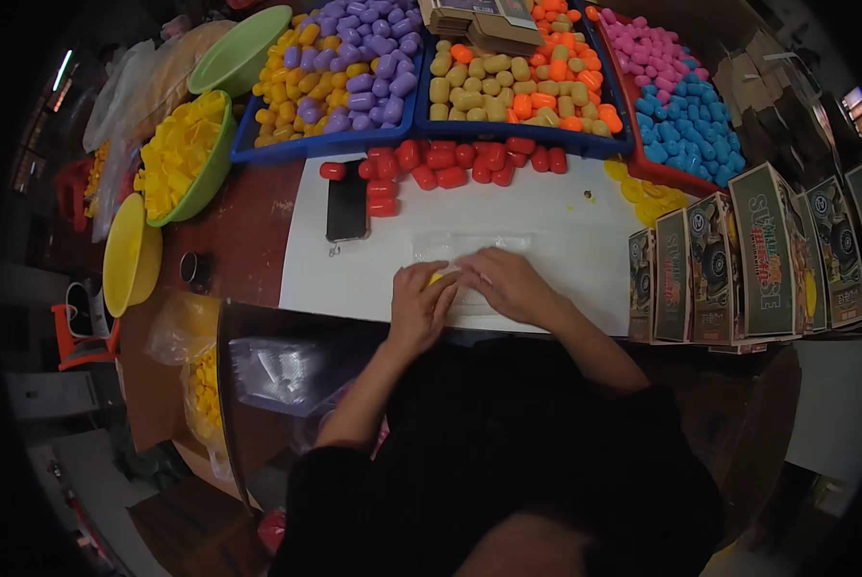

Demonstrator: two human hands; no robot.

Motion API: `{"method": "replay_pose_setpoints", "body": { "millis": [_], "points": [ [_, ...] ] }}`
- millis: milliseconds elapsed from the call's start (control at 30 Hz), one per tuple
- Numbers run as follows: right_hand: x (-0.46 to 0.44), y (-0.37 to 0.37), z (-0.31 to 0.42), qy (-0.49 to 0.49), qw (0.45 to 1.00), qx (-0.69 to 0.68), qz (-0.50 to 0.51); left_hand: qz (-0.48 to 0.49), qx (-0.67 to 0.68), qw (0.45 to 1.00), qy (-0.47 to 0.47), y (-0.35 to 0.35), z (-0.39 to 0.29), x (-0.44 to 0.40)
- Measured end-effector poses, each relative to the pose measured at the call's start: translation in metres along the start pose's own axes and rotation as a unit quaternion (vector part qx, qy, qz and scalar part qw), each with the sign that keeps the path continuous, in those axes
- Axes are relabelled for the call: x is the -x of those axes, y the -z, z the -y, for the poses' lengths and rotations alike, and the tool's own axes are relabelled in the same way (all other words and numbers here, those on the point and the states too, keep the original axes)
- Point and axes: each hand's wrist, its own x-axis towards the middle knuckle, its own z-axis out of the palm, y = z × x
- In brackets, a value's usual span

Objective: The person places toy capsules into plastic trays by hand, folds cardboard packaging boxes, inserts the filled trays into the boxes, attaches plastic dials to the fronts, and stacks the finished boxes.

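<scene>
My left hand (419, 303) is closed, its fingers curled around a small yellow piece (437, 278) that shows only in part. My right hand (510, 287) meets it from the right, with bent fingers pressed together at the left fingertips; what they grip is hidden. Under and behind both hands lies a clear plastic tray (489, 241) on the white work surface (570, 260). Beyond it, red capsule-shaped pieces (452, 177) lie in a loose row. A dark phone (347, 207) rests to the left of them.
Blue trays hold purple and yellow capsules (359, 83) and tan and orange ones (494, 88). A red tray holds pink and blue capsules (691, 125). Printed boxes (766, 250) stand at right, near yellow pieces (654, 199). Green (221, 154) and yellow bowls (131, 255) sit left.
</scene>
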Motion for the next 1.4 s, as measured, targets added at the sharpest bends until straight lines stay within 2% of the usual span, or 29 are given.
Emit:
{"method": "replay_pose_setpoints", "body": {
  "millis": [33,67,100,167,233,300,367,400,467,533,567,633,667,700,733,800,867,900,933,1000,1067,1100,1167,1267,1400],
  "points": [
    [-0.023,0.004,-0.007,0.003,0.997,0.035,-0.067,-0.086,0.039,0.994,0.047,-0.011,-0.001,0.008],
    [-0.048,0.007,-0.016,0.02,0.991,0.098,-0.084,-0.167,0.081,0.978,0.094,-0.017,-0.001,0.012],
    [-0.074,0.008,-0.026,0.033,0.981,0.162,-0.098,-0.159,0.091,0.979,0.088,-0.018,0.0,0.013],
    [-0.118,-0.012,-0.067,0.051,0.955,0.29,-0.02,-0.18,0.118,0.972,0.089,-0.019,0.004,0.013],
    [-0.145,-0.037,-0.091,0.025,0.9,0.426,0.09,-0.166,0.11,0.978,0.065,-0.018,0.009,0.014],
    [-0.166,-0.053,-0.098,-0.041,0.893,0.423,0.148,-0.156,0.099,0.981,0.053,-0.018,0.015,0.011],
    [-0.171,-0.049,-0.092,-0.067,0.889,0.417,0.177,-0.147,0.114,0.981,0.057,-0.016,0.017,0.01],
    [-0.171,-0.041,-0.094,-0.073,0.887,0.42,0.177,-0.146,0.12,0.98,0.054,-0.015,0.018,0.008],
    [-0.164,-0.01,-0.078,-0.047,0.921,0.343,0.179,-0.13,0.147,0.979,0.058,-0.014,0.02,0.006],
    [-0.17,0.043,-0.065,-0.056,0.964,0.25,0.07,-0.12,0.144,0.981,0.056,-0.011,0.027,0.007],
    [-0.172,0.077,-0.06,-0.029,0.977,0.205,-0.055,-0.11,0.135,0.983,0.058,-0.009,0.03,0.008],
    [-0.184,0.145,-0.076,-0.101,0.945,0.182,-0.253,-0.1,0.143,0.983,0.061,-0.006,0.035,0.006],
    [-0.193,0.18,-0.115,-0.128,0.909,0.223,-0.328,-0.091,0.144,0.983,0.062,-0.004,0.038,0.004],
    [-0.194,0.215,-0.125,-0.184,0.876,0.258,-0.364,-0.088,0.147,0.983,0.059,-0.002,0.041,0.001],
    [-0.192,0.247,-0.169,-0.239,0.849,0.289,-0.372,-0.079,0.15,0.984,0.06,-0.001,0.045,-0.002],
    [-0.175,0.293,-0.251,-0.287,0.824,0.336,-0.355,-0.061,0.164,0.982,0.072,0.003,0.053,-0.007],
    [-0.149,0.328,-0.32,-0.417,0.746,0.429,-0.292,-0.049,0.172,0.981,0.07,0.006,0.063,-0.006],
    [-0.137,0.339,-0.333,-0.417,0.744,0.435,-0.287,-0.035,0.178,0.981,0.073,0.005,0.067,-0.004],
    [-0.124,0.345,-0.342,-0.377,0.77,0.48,-0.186,-0.036,0.187,0.979,0.077,0.005,0.07,-0.002],
    [-0.12,0.352,-0.367,-0.333,0.782,0.523,-0.07,-0.021,0.176,0.983,0.055,0.003,0.076,0.003],
    [-0.12,0.354,-0.393,-0.274,0.736,0.602,0.146,-0.02,0.188,0.98,0.068,0.002,0.08,0.011],
    [-0.121,0.353,-0.406,-0.272,0.735,0.602,0.156,-0.015,0.189,0.979,0.074,0.001,0.08,0.011],
    [-0.117,0.341,-0.423,-0.265,0.68,0.644,0.229,-0.006,0.19,0.978,0.087,0.002,0.079,0.007],
    [-0.124,0.345,-0.428,-0.292,0.661,0.624,0.298,-0.003,0.187,0.978,0.098,0.001,0.075,-0.002],
    [-0.128,0.346,-0.421,-0.296,0.654,0.614,0.327,-0.014,0.182,0.978,0.097,0.002,0.075,-0.011]
  ]
}}
